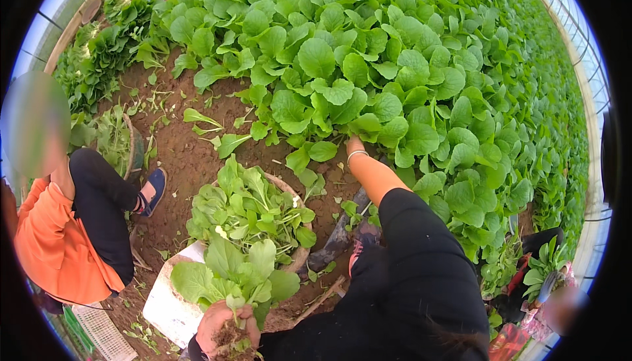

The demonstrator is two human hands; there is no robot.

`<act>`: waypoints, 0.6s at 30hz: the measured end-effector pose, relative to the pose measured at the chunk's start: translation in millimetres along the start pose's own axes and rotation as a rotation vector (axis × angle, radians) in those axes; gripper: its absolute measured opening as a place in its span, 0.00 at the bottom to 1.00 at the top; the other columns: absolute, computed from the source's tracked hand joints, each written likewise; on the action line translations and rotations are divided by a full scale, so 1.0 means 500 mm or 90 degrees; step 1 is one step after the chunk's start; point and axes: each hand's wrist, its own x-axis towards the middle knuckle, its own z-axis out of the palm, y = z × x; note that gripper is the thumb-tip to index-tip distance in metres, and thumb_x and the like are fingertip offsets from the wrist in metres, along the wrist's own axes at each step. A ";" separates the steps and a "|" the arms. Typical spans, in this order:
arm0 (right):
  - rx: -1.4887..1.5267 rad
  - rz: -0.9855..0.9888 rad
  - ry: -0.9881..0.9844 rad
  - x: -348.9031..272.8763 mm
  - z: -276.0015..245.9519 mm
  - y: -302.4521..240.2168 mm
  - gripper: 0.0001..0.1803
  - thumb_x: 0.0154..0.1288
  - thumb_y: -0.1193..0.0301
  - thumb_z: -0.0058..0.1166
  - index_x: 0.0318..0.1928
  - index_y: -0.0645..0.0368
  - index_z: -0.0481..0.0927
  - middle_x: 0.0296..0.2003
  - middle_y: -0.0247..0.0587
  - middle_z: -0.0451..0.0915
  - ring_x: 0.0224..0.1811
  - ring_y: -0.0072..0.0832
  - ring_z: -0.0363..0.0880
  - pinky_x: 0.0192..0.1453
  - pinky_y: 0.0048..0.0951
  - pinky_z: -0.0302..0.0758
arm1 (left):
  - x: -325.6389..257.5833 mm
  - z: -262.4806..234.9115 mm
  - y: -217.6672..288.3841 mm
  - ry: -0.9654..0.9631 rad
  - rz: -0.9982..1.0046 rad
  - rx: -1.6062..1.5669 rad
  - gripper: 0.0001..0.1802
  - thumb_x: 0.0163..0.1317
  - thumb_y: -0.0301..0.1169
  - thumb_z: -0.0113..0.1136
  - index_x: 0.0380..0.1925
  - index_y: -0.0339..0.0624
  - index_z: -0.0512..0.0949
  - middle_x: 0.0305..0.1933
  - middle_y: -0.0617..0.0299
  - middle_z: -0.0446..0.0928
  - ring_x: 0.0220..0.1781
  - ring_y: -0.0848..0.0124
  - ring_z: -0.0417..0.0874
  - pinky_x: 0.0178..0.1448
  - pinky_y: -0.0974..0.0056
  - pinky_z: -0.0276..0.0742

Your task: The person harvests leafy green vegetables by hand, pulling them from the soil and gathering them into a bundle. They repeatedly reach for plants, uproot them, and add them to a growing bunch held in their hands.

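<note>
At the far left a co-worker in an orange top (49, 249) crouches on the bare soil, with a second basket of cut greens (118, 138) just beyond that person's knee and a white slatted crate (99, 331) lying near the lower edge.

Nearer the middle, the left hand (222, 325) is closed around the root end of a pulled leafy plant (234, 275); soil clings to the roots and the leaves stand up from the fist. It is held just in front of a round woven basket (299, 252), which is already heaped with the same greens. A flat white board (168, 308) lies beside and partly under the basket.

The brown soil (191, 157) around the basket is stripped, with only loose leaves and a few stray seedlings left on it, so I judge this patch as harvested.

To the right, the right arm stretches away into the edge of the standing crop. The right hand (355, 145) is buried among the leaves, and I cannot tell whether it is closed on a stem or open.

Beyond it the bed of leafy greens (421, 64) runs thick and unbroken to the far end and right side of the greenhouse, so most of the picking looks still ahead. At the lower right another person's gloved hand (548, 285) holds greens.
</note>
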 end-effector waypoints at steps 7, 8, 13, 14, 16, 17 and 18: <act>0.099 0.091 -0.088 0.015 0.043 0.050 0.18 0.56 0.69 0.52 0.47 0.59 0.77 0.49 0.43 0.75 0.50 0.35 0.75 0.46 0.33 0.74 | 0.009 0.014 0.030 0.066 -0.060 -0.246 0.10 0.51 0.20 0.56 0.35 0.36 0.70 0.29 0.56 0.74 0.30 0.71 0.76 0.36 0.69 0.73; 0.112 0.093 -0.083 0.011 0.045 0.054 0.18 0.56 0.69 0.53 0.48 0.59 0.77 0.49 0.43 0.75 0.50 0.35 0.75 0.45 0.33 0.75 | 0.018 0.018 -0.001 0.059 0.075 0.014 0.11 0.51 0.21 0.57 0.36 0.36 0.70 0.29 0.57 0.75 0.30 0.72 0.77 0.36 0.69 0.73; 0.148 0.077 0.064 -0.075 0.014 -0.019 0.14 0.57 0.69 0.49 0.44 0.59 0.77 0.44 0.45 0.76 0.44 0.37 0.77 0.42 0.31 0.75 | 0.014 0.053 0.003 0.186 0.086 -0.045 0.10 0.46 0.21 0.59 0.31 0.38 0.75 0.28 0.60 0.76 0.31 0.70 0.78 0.39 0.69 0.74; 0.153 0.073 0.096 -0.103 0.011 -0.030 0.14 0.57 0.69 0.48 0.43 0.59 0.77 0.43 0.46 0.77 0.42 0.37 0.78 0.41 0.31 0.75 | 0.011 0.042 0.014 0.132 0.122 0.004 0.10 0.48 0.21 0.58 0.33 0.36 0.74 0.29 0.57 0.76 0.31 0.68 0.78 0.37 0.68 0.74; 0.177 -0.145 0.281 -0.197 -0.026 -0.018 0.12 0.56 0.69 0.47 0.41 0.57 0.74 0.36 0.40 0.77 0.41 0.35 0.77 0.41 0.32 0.74 | 0.010 0.017 0.034 0.073 0.177 0.045 0.12 0.50 0.19 0.57 0.36 0.34 0.72 0.31 0.54 0.77 0.31 0.68 0.79 0.36 0.68 0.76; 0.138 -0.233 0.355 -0.222 -0.020 -0.004 0.10 0.54 0.69 0.50 0.37 0.56 0.73 0.33 0.39 0.76 0.39 0.35 0.76 0.44 0.36 0.71 | 0.009 0.022 0.033 0.073 0.173 -0.008 0.13 0.49 0.18 0.57 0.37 0.34 0.72 0.32 0.55 0.77 0.31 0.69 0.79 0.36 0.69 0.76; 0.199 -0.284 0.405 -0.250 -0.047 0.001 0.10 0.54 0.69 0.50 0.38 0.56 0.73 0.33 0.39 0.76 0.39 0.35 0.76 0.46 0.37 0.70 | 0.007 0.023 0.031 0.077 0.168 -0.061 0.15 0.47 0.16 0.58 0.38 0.33 0.72 0.32 0.56 0.78 0.32 0.70 0.79 0.36 0.70 0.76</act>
